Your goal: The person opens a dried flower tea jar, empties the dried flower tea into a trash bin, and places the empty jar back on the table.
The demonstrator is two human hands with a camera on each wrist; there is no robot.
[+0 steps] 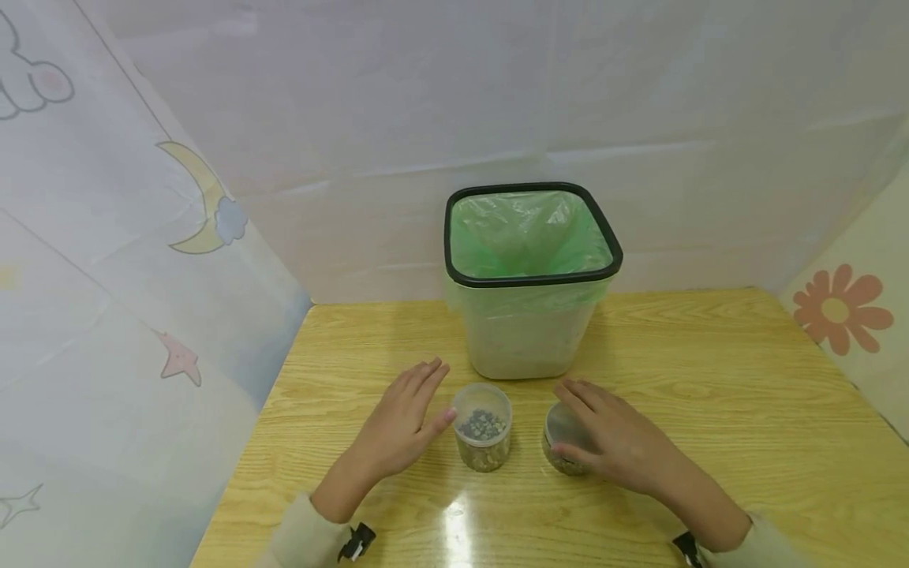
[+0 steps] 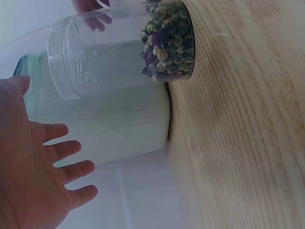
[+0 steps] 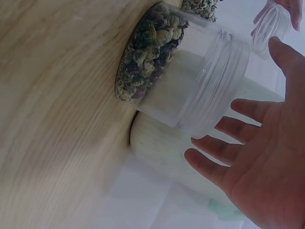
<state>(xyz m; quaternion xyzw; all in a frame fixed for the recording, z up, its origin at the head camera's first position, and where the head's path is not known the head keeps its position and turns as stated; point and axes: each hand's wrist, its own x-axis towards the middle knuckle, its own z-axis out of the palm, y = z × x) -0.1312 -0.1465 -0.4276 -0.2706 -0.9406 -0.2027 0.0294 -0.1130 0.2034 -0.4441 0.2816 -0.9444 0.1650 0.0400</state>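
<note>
sleeves (image 1: pixel 304 538) cropped, right hand (image 1: pixel 625 443) — part-hiding jar (image 1: pixel 562 428)

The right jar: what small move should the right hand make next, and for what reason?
I think the right hand should probably close its fingers round the right jar. The jar stands upright on the table with dried flowers inside, and the extended fingers are near its rim but not wrapped around it.

Two jars (image 1: pixel 484 455) before bin (image 1: pixel 529 339) on table (image 1: pixel 724 386)
</note>
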